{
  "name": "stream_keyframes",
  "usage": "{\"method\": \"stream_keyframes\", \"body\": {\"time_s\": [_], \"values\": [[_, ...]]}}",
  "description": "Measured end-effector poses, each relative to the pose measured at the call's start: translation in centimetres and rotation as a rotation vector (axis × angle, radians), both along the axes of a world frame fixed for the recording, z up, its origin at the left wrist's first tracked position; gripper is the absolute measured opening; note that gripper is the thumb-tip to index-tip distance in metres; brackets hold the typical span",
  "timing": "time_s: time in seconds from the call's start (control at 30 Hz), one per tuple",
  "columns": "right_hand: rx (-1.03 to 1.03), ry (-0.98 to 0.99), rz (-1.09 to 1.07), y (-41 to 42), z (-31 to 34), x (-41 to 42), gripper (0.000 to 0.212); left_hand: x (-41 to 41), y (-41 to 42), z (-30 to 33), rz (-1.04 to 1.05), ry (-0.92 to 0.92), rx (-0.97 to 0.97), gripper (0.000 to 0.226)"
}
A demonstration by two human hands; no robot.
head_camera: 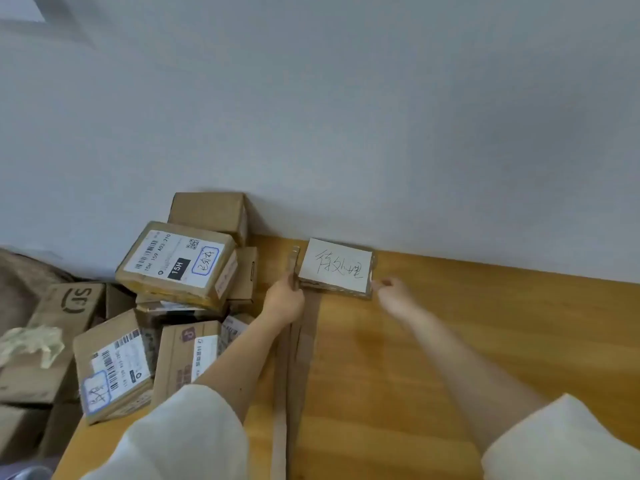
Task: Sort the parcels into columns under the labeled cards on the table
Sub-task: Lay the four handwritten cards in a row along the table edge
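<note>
A white card with handwritten characters [337, 265] lies on a flat piece of cardboard at the back of the wooden table [467, 323], against the wall. My left hand [284, 301] grips a long cardboard strip [294, 358] that runs from the card's left edge toward me. My right hand [393, 294] is at the card's right front corner, fingers loosely curled; it is blurred, and contact is unclear. A heap of brown parcels [145, 313] sits left of the strip, the topmost one [178, 263] tilted with a white shipping label.
The grey wall [346, 116] borders the table's far edge. Larger cartons [62, 317] stand beyond the table's left edge, with crumpled plastic [33, 342] on one. The tabletop right of the strip shows bare wood.
</note>
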State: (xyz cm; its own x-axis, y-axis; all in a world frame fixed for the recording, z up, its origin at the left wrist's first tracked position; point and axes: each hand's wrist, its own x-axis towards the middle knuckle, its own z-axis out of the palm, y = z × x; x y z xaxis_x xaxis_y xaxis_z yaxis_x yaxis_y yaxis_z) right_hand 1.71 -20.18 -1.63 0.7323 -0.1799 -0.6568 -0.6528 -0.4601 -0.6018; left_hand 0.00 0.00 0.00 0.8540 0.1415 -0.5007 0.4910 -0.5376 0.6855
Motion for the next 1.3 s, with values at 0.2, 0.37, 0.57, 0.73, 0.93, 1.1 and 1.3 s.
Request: {"method": "stream_keyframes", "body": {"time_s": [0.2,0.37,0.57,0.73,0.93,1.1,1.3], "values": [[0.065,0.065,-0.16,0.4,-2.7,2.8,0.052,3.3,-0.6,-3.1,0.024,0.017,-0.051,0.051],[0.047,0.06,-0.254,0.7,-4.5,4.4,0.049,5.1,-1.0,-4.9,0.036,0.017,-0.026,0.052],[0.08,0.071,-0.263,1.4,-5.5,5.4,0.05,6.1,-0.8,-6.7,-0.011,-0.007,0.04,0.064],[0.146,0.098,-0.276,1.1,-6.0,5.5,0.054,6.0,-0.8,-7.2,-0.035,0.0,0.09,0.059],[0.288,0.069,-0.339,1.4,-6.3,4.9,0.038,4.4,-1.2,-7.7,-0.078,-0.062,0.138,0.075],[0.281,-0.024,-0.406,0.8,-5.7,3.0,0.029,1.9,-1.5,-8.3,-0.101,-0.094,0.239,0.093],[0.342,-0.092,-0.508,-1.8,-4.1,0.2,0.016,0.5,-1.3,-7.4,-0.088,-0.098,0.304,0.073]]}}
